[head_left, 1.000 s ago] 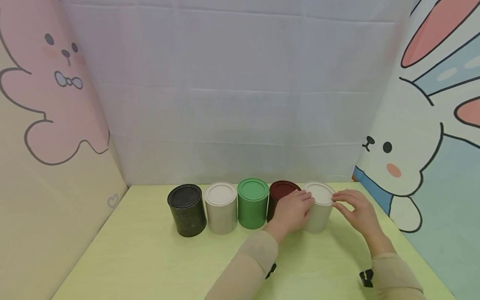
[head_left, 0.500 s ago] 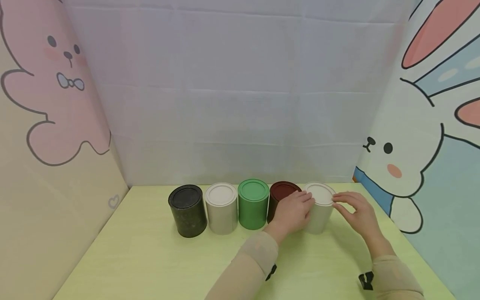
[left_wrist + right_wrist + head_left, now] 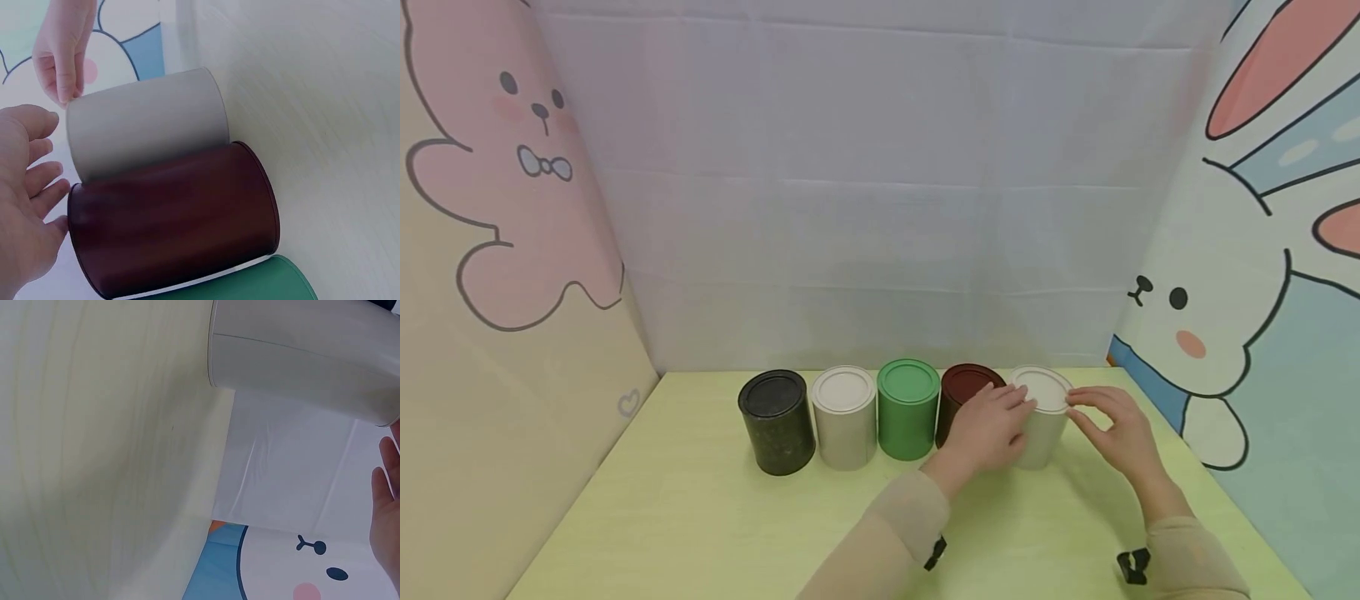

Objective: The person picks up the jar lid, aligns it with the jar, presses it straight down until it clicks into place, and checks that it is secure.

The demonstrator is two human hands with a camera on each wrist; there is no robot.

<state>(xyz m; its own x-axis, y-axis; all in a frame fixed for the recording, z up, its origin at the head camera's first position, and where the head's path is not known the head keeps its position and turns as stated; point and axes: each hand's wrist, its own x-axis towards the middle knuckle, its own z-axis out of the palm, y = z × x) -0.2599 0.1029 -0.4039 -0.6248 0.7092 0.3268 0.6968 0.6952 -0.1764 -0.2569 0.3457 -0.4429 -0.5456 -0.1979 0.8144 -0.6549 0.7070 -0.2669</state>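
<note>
A white canister (image 3: 1040,433) with a lid stands at the right end of a row, beside a dark red canister (image 3: 967,383). My right hand (image 3: 1120,433) pinches the right edge of the white canister's lid rim with thumb and fingertip. At the lid's left edge is my left hand (image 3: 988,429), partly covering the dark red canister. In the left wrist view the left hand's fingers (image 3: 44,178) are spread beside the upper ends of the dark red and white canisters. The right wrist view catches only part of the right hand (image 3: 387,506), beside the white canister's rim.
Leftward along the row stand a green canister (image 3: 907,417), another white canister (image 3: 845,425) and a black canister (image 3: 777,429). They rest on a yellow-green table (image 3: 700,533). A white cloth wall (image 3: 880,208) rises behind, with printed side panels.
My left hand has shifted slightly right and its forearm slightly left. The right hand stays at the rim. The whole view has drifted a little; the canisters keep their places.
</note>
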